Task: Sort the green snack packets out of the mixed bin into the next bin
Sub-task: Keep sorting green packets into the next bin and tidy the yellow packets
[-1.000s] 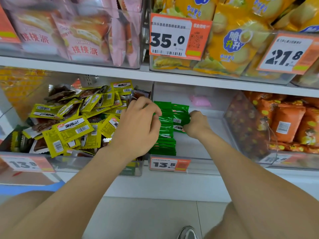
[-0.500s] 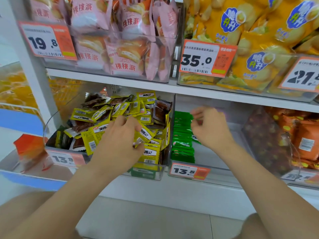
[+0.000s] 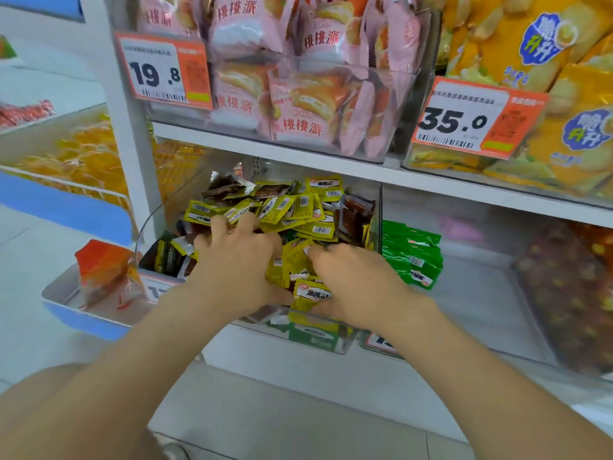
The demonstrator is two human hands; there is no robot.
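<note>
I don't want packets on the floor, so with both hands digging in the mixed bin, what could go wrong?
Yellow packets heaped at the mixed bin's front rim might spill as the left hand and right hand dig. A green packet under the pile at the front might be missed.

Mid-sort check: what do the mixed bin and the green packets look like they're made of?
Mixed bin: clear, rigid, glossy plastic, probably acrylic. Its contents show through the front wall, and the edges hold a clean shape.
Green packets: thin, shiny plastic film, it seems. They are flat printed sachets with soft highlights and barcodes. The blur hides whether there is a foil lining.
</note>
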